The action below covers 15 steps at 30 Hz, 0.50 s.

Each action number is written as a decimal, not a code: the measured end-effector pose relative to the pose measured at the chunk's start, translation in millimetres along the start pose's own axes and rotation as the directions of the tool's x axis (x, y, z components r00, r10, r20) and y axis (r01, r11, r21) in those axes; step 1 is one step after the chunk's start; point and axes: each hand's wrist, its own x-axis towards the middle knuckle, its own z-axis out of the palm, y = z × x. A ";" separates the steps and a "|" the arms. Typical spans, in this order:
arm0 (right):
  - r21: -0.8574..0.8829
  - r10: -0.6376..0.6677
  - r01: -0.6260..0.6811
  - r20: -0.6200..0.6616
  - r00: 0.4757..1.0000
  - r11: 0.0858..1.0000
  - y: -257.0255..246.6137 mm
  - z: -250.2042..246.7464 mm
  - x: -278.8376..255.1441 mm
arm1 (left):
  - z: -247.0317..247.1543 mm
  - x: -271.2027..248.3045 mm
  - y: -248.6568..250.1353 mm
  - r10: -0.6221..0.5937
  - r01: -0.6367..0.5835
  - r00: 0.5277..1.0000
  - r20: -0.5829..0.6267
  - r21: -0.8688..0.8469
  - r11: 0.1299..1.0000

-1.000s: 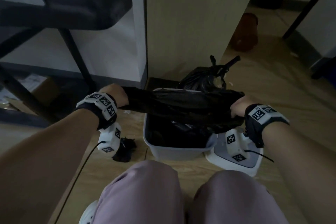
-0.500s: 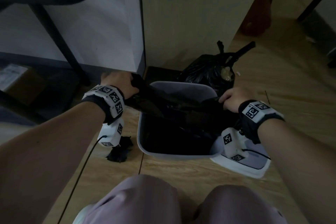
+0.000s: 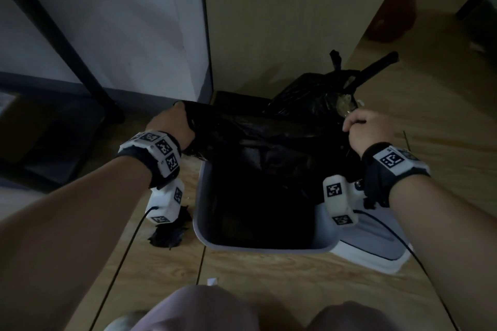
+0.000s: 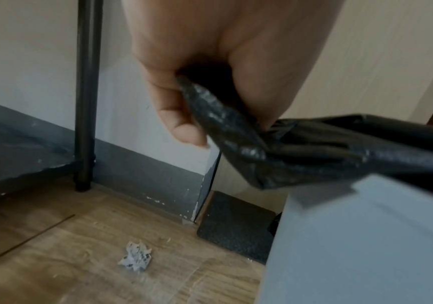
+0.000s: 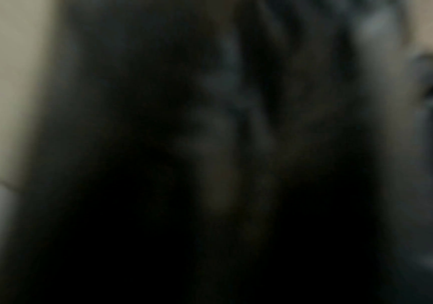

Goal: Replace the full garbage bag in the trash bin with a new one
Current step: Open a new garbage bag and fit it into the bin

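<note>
Wooden flooring carries the grey trash bin (image 3: 265,246), the tied full bag (image 3: 313,94) just behind it, as left hand (image 3: 172,123) and right hand (image 3: 367,129), fingers pinching, stretch the new bag (image 3: 258,129) over its far rim, probably folding down next; no writing legible.

Black wristbands (image 3: 376,169) – checkered white tags, cables
</note>
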 end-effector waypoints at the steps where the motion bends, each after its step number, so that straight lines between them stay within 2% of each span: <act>1: -0.035 -0.014 0.015 0.016 1.000 0.999 0.2 1.5 1.1 | 2.4 1.5 0.4 -0.004 0.004 1.000 0.005 0.002 1.000; 4: -0.158 -0.054 0.068 0.095 0.994 0.985 1.4 4.8 3.8 | 8.9 7.1 -1.3 -0.008 0.009 0.999 0.039 -0.022 1.000; 8: -0.150 -0.057 0.091 0.221 0.974 0.984 8.3 12.3 17.0 | 16.7 9.8 -7.0 -0.044 0.044 0.994 0.099 -0.006 0.999; 11: -0.170 0.025 0.035 0.341 0.940 0.985 14.0 18.2 26.8 | 22.0 6.9 -8.9 -0.057 0.053 0.984 0.167 0.029 0.998; 15: -0.329 0.182 -0.024 0.458 0.870 0.944 24.1 18.5 26.2 | 27.5 -1.0 -16.1 -0.099 0.069 0.960 0.261 0.119 0.991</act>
